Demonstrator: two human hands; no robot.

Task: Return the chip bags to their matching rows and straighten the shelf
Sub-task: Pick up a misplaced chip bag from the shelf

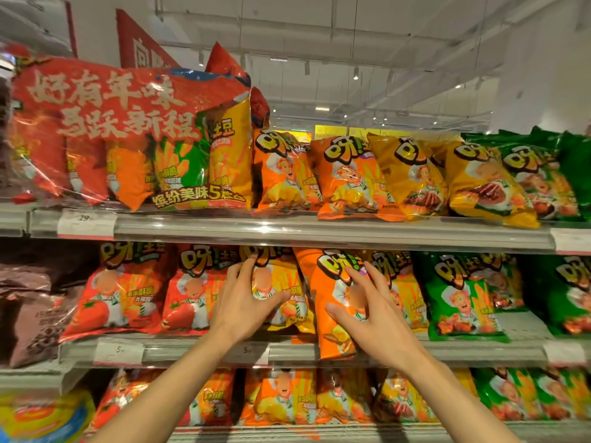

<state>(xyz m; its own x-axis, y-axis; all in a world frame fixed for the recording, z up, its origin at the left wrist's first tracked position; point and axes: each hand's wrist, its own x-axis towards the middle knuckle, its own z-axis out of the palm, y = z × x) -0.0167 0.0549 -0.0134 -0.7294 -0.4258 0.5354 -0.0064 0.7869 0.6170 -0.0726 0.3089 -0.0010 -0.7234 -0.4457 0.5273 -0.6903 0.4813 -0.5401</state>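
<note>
I am facing a store shelf stocked with chip bags, both arms reaching to the middle shelf (319,350). My left hand (246,302) is spread wide, palm against the front of a yellow chip bag (284,282); the fingertips reach up near the bag's top logo and the thumb stretches right across its lower front. The hand lies open on the bag, not closed around it. My right hand (374,314) is also open, fingers fanned, lying flat against an orange chip bag (332,302) that stands just right of the yellow one. This orange bag leans, its bottom corner hanging over the shelf's front edge. I cannot tell whether either hand is pinching the foil.

To the left of the yellow bag stand red tomato bags (121,298); to the right of the orange bag stand more yellow bags, then green bags (460,298). On the top shelf (319,231), orange, yellow and green bags lean unevenly beside a large red multipack (128,139).
</note>
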